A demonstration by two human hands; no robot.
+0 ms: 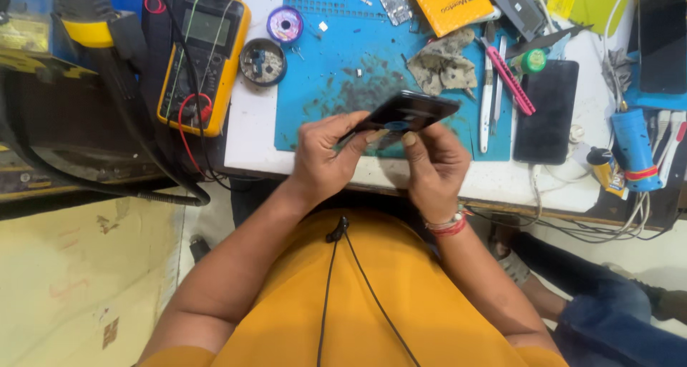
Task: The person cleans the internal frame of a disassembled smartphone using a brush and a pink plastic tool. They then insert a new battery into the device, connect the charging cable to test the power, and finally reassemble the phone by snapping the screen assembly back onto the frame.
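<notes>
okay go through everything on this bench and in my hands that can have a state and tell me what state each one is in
Dark phone: held tilted above the blue mat, face hidden.
Left hand: gripping the phone's near edge.
Right hand: pinching the phone from below.
Second phone: lying flat, screen dark.
Multimeter: lying flat, display blank, leads attached.
Round tin: open, small parts inside.
Pink-handled tool: lying loose on the mat.

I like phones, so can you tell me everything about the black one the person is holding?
The black phone is thin, flat and glossy, with rounded corners. It is tilted, raised above the blue mat near the table's front edge. The left hand pinches its lower left end, and the right hand supports it underneath, thumb beside a small blue spot.
</notes>
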